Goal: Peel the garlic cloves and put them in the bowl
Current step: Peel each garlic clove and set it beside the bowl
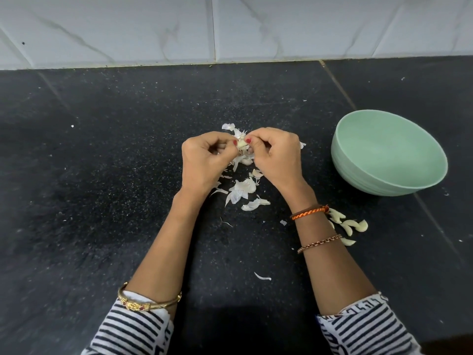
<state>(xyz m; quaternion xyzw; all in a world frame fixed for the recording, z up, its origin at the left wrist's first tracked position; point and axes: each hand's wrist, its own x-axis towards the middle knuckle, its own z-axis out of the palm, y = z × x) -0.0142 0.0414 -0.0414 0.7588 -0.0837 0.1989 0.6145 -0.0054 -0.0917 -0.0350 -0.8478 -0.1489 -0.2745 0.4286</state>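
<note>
Both hands meet over the middle of the dark counter point(115, 149), working one garlic clove point(241, 144) between them. The left hand point(204, 162) has its fingers curled in, thumb and forefinger pinching the clove from the left; the right hand point(275, 156) is curled the same way and pinches it from the right, so the clove is held clear of the counter at the fingertips, with only a small pale part of it showing between two red-painted nails. Whether skin still clings to the clove cannot be told. Under and just behind the hands lies a scatter of white papery skins point(243, 190), spreading back toward the wrists, and one stray strip point(262, 277) lies apart, between the forearms. The green bowl point(389, 152) stands to the right of the hands, near but not touching them — nothing can be seen inside it. Several peeled cloves point(350, 225) lie on the counter just beside the right wrist, partly hidden by it, in front of the bowl and not in it. A white marbled tile wall point(230, 26) rises at the counter's far edge.
</note>
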